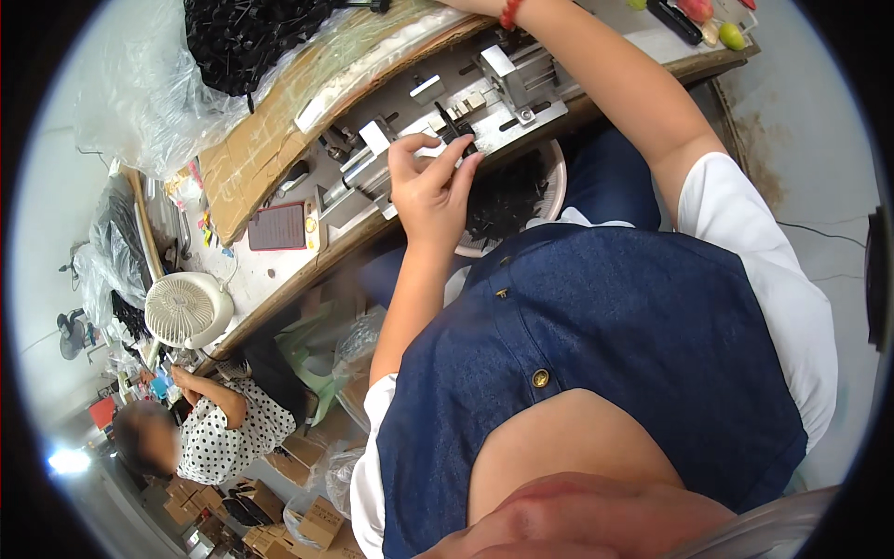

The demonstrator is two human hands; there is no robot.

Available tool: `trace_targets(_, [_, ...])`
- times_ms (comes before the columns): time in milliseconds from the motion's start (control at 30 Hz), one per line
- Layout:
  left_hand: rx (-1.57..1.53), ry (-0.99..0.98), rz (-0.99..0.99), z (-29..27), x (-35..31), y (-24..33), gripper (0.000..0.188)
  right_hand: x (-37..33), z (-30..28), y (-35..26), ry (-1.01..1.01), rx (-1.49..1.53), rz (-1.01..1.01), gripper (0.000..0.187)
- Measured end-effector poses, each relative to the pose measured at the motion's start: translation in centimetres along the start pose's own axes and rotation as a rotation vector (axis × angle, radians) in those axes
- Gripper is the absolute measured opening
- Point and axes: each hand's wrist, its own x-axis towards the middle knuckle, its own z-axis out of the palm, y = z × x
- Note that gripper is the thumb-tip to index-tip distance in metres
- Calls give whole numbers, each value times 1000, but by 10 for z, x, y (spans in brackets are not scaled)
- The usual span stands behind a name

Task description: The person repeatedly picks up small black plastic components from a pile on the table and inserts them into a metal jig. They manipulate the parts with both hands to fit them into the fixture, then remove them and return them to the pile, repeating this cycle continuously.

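My left hand (430,191) is at the metal jig (503,130) on the bench edge. Its thumb and fingertips close on a small black plastic part (451,121) standing in the middle of the jig. Metal blocks and rods flank that part on both sides. Stretched forward to the top edge of the head view, my right hand (475,4) lies mostly outside the picture, with a red bead bracelet (508,13) at the wrist. The right fingers do not show. Beyond the jig, many black plastic pieces (244,45) are heaped on clear plastic and cardboard.
Below the bench edge, a round basket (559,172) holds black pieces by my lap. A cardboard sheet (237,177) borders the jig. Leftward are a phone (277,227), a white fan (188,309) and a seated person in a dotted shirt (233,429). Fruit (732,36) lies far right.
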Motion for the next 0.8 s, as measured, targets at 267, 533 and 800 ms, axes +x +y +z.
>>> trace_targets(267, [98, -35, 34, 12, 1, -9, 26, 9, -21, 23, -111, 862, 187, 27])
trace_targets(533, [114, -19, 46, -18, 30, 5, 31, -77, -35, -3, -69, 1445, 109, 22])
trace_targets(800, [770, 154, 102, -81, 184, -77, 37, -180, -4, -39, 30, 576, -396, 20])
